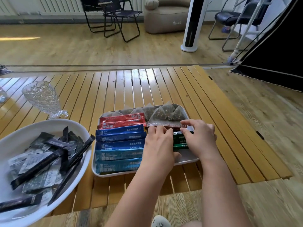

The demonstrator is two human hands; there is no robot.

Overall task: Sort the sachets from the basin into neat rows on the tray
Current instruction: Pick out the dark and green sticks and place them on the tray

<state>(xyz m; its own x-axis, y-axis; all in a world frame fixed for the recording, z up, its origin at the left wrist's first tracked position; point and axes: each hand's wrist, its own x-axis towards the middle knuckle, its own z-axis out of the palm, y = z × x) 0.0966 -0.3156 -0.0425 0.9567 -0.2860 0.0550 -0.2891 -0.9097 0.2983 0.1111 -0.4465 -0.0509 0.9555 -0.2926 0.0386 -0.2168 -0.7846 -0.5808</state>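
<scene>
Fingers [184, 123] of both hands touch dark-red sachets [165, 126] beside "Blue Mountain" sticks [120, 138].

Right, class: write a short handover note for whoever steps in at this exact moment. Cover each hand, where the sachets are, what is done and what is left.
Left hand: on the tray, fingers over the dark red sachets.
Right hand: fingertips on the same sachets, above the green sachets.
Done: red sachets, blue sachets and light blue sachets in rows on the left; tea bags along the far edge.
Left: straighten the dark red and green rows, then move the black sachets from the basin.
</scene>
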